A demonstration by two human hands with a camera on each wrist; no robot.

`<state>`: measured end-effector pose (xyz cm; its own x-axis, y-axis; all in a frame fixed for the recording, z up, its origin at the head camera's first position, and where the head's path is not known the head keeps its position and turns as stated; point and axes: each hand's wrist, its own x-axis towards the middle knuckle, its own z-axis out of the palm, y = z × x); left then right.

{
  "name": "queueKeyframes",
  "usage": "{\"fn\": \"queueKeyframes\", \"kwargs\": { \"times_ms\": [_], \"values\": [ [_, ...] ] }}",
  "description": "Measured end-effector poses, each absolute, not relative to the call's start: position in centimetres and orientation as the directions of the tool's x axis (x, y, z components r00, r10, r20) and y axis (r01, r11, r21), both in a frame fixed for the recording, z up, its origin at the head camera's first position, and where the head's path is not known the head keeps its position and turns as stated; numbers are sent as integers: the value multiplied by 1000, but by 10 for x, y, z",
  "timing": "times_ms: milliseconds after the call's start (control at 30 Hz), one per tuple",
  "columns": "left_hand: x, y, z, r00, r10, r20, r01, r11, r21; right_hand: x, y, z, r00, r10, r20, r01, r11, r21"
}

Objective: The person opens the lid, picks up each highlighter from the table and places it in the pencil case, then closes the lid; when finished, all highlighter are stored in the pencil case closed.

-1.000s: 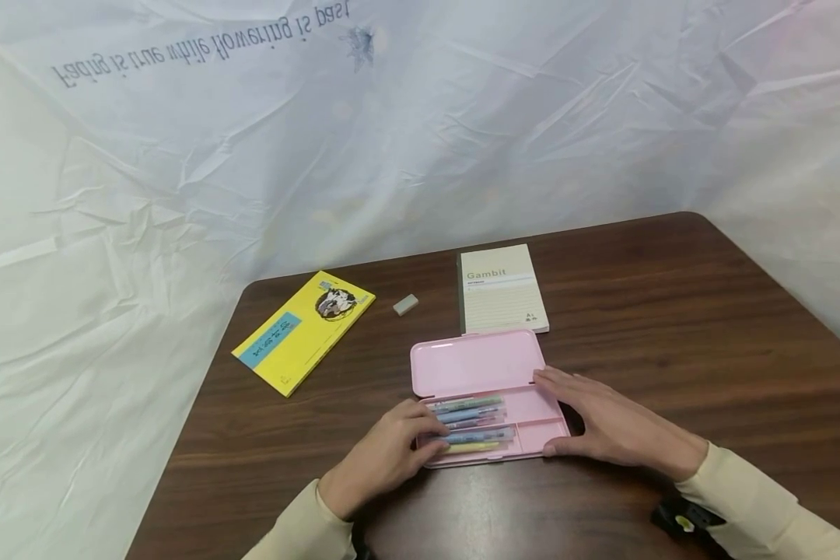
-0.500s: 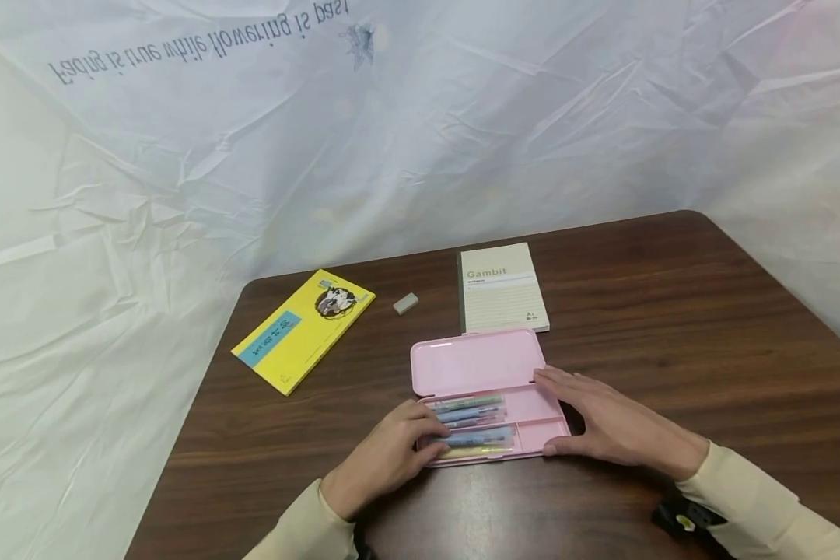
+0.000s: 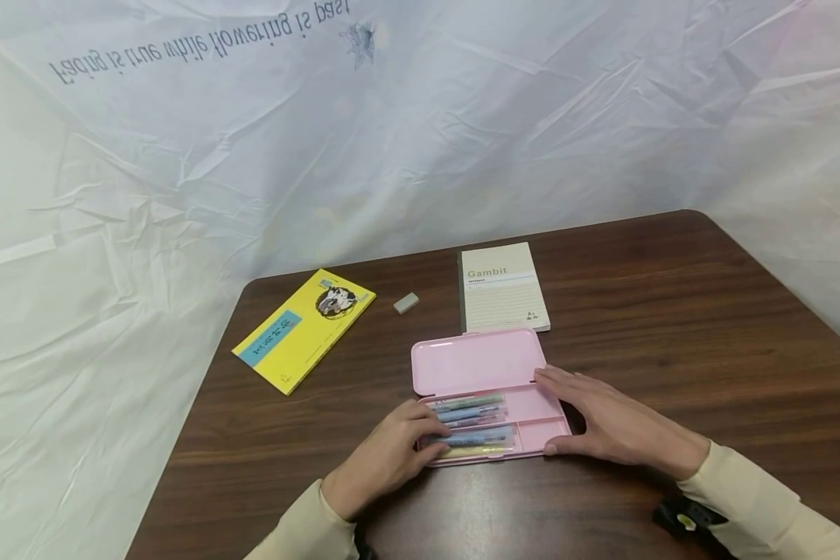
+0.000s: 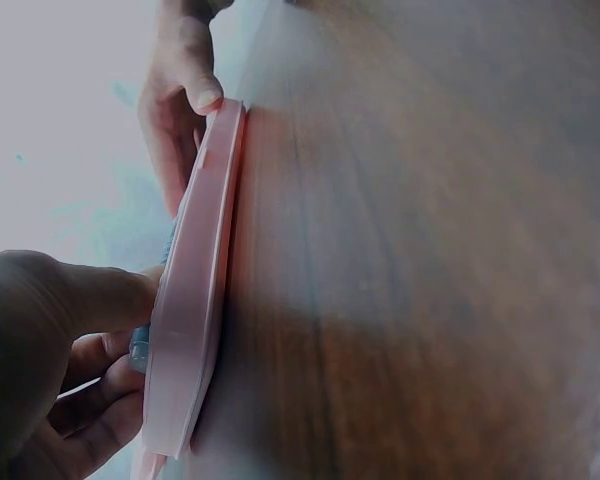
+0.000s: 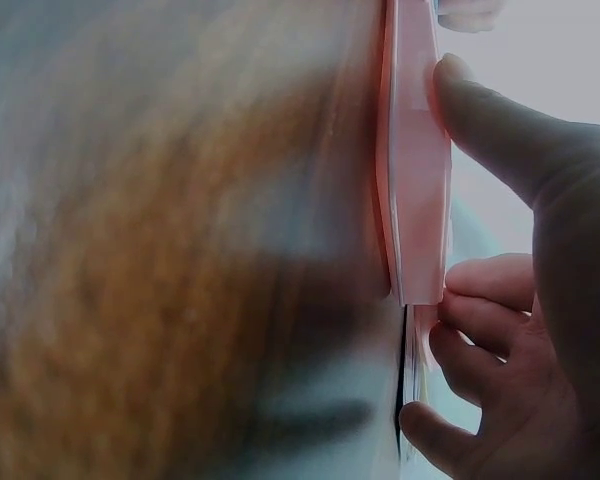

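Note:
A pink pencil case point(image 3: 540, 432) lies on the table with its lid point(image 3: 477, 364) folded back. Pens fill the left part of its two long compartments: several blue and green ones point(image 3: 470, 412) at the back, a blue pen point(image 3: 477, 438) and a yellow one point(image 3: 479, 451) in front. My left hand point(image 3: 386, 451) curls over the case's left end, thumb and fingers round the pen ends; in the left wrist view a bluish pen end point(image 4: 139, 350) shows below the thumb. My right hand point(image 3: 612, 424) holds the case's right end, thumb at the front edge, fingers at the hinge side.
Behind the case lies a cream notebook point(image 3: 504, 289), close to the lid. A small grey-white eraser point(image 3: 406, 303) sits left of it. Further left is a yellow booklet point(image 3: 304, 332) at a slant. The brown table point(image 3: 672, 311) ends against a white cloth backdrop point(image 3: 420, 155).
The pens in the front compartment have settled lower, with the yellow one now partly behind the case's front rim. Both hands have stayed in almost the same place.

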<state>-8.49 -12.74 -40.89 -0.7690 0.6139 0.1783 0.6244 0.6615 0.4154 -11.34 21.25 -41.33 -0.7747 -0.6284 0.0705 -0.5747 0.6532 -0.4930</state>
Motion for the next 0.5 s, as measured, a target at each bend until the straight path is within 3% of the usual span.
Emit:
{"fn": "queueKeyframes", "kwargs": {
  "times_ms": [500],
  "values": [
    [-85, -127, -409, -785, 600, 153, 596, 665, 450, -113, 213, -413, -777, -626, 66, -570, 656, -494]
  ]
}}
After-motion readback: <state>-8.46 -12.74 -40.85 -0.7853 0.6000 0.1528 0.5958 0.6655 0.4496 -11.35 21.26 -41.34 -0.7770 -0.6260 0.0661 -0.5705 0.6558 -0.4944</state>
